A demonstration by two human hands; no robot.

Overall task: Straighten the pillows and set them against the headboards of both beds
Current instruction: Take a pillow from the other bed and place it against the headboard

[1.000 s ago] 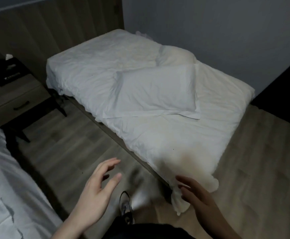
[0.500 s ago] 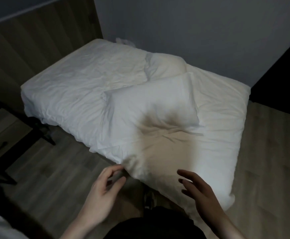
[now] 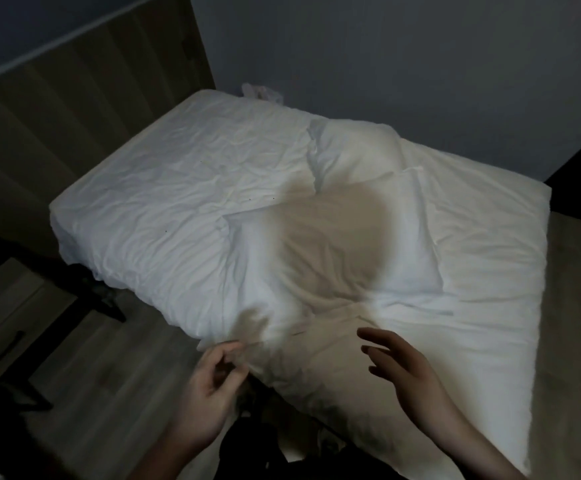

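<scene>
Wooden bedside drawer unit with dark handle (image 3: 3, 327) far left of left hand, beside dark metal bed leg (image 3: 109, 299). Grey wood-plank floor (image 3: 109, 382) under left hand. Left hand (image 3: 209, 386) at near edge of white rumpled duvet (image 3: 164, 209), fingers loosely curled, blurred; cannot tell whether it pinches fabric. White rectangular pillow (image 3: 334, 247) ahead of both hands, lying mid-bed, shadow across it. Second white pillow (image 3: 355, 154) beyond, touching first. Right hand (image 3: 406, 368) over duvet, fingers spread, holding nothing. Brown wooden headboard panel (image 3: 85, 98) far ahead-left; grey wall (image 3: 386, 64) behind.
</scene>
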